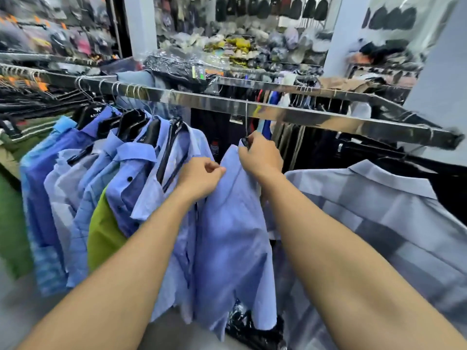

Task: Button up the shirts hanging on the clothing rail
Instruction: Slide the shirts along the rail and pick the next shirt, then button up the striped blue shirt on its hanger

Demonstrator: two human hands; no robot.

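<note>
Both bare forearms reach up from btm of frame to a light blue shirt [227,231] hanging at centre of the chrome clothing rail [278,109]. Left hand [199,176]: fingers curled, thumb and forefinger pinching the shirt's front edge near the collar, approx level with the shoulder. Right hand [260,155]: fingers curled round the top of the shirt at the collar, right where the wire hanger hook [247,122] drops from the rail. Whether it grips fabric only or the hanger too – cannot tell. Shirt front hangs open below the hands; placket edge runs down the left side, buttons too blurred to count.

Left of it, touching: row of blue shirts [121,185] on black hangers [151,132], packed tight; one shows dark buttons, one has a lime-green panel [103,236]. Right of it, apart: grey checked shirt [379,223], collar up, front facing cam.

Behind rail: dark garments on a second rail, plastic-wrapped stock [182,64] piled on top, shelves of caps and bagged goods on back wall. Bkgd blurred.
</note>
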